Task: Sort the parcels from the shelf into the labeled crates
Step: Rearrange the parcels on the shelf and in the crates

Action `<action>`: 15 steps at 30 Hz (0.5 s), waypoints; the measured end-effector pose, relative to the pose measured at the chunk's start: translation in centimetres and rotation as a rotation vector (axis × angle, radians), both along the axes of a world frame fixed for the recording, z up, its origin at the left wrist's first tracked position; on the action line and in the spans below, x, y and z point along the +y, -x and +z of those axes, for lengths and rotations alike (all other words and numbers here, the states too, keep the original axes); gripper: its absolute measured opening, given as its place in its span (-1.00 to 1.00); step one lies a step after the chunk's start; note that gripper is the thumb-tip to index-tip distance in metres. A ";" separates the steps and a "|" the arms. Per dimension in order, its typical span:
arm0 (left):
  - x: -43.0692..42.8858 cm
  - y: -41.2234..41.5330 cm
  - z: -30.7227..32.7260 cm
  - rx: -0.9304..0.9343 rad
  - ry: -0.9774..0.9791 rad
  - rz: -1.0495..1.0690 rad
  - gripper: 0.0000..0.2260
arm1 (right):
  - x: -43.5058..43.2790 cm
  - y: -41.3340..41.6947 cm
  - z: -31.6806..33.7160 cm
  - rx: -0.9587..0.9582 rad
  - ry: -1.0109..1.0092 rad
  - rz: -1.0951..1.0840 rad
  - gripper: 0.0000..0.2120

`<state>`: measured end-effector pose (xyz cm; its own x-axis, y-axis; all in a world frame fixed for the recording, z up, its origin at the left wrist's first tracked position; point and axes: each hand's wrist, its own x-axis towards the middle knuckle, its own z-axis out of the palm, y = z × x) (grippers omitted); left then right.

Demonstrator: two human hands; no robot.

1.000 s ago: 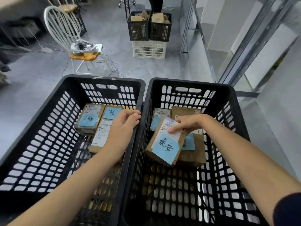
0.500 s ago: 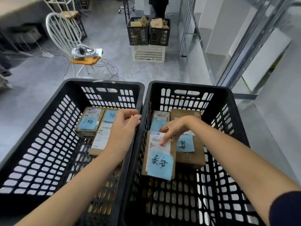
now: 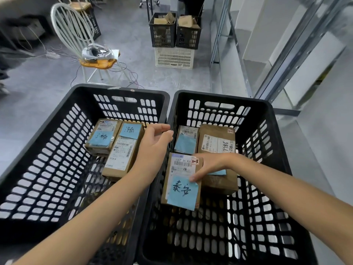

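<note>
Two black slotted crates stand side by side, the left crate and the right crate. In the right crate a brown parcel with a blue handwritten note lies flat on the floor. My right hand lies over its right edge, fingertips on the note, thumb hidden. Behind it lie a small parcel and a larger parcel. My left hand hovers at the wall between the crates, fingers loosely curled around nothing. The left crate holds two noted parcels.
A white chair with a bagged item and cables stands at the back left. Two black crates with cardboard sit on a white crate farther back. A metal shelf frame runs along the right.
The noted parcel went from tilted in my right hand to flat on the right crate's floor. My right hand slid to its right edge. The left hand barely moved.
</note>
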<state>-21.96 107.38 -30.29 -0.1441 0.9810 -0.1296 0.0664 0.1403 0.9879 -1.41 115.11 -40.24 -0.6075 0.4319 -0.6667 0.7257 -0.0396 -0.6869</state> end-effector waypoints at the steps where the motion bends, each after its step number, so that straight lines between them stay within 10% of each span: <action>1: 0.1 -0.3 0.0 -0.009 -0.004 -0.010 -0.75 | -0.1 0.3 -0.1 -0.019 -0.043 0.029 -0.48; 7: 1.2 -0.5 0.7 -0.003 -0.047 -0.048 -0.82 | 0.3 -0.5 0.1 -0.250 -0.185 0.051 -0.20; 15: 1.3 -0.8 -0.4 -0.052 -0.016 -0.047 -0.83 | -2.8 -0.3 -1.1 -0.448 -0.472 0.094 -0.52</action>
<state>-21.19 108.69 -30.68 -0.0908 0.9886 -0.1204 0.0211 0.1228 0.9922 -1.10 112.32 -41.31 -0.3649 0.6986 -0.6155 0.9310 0.2700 -0.2455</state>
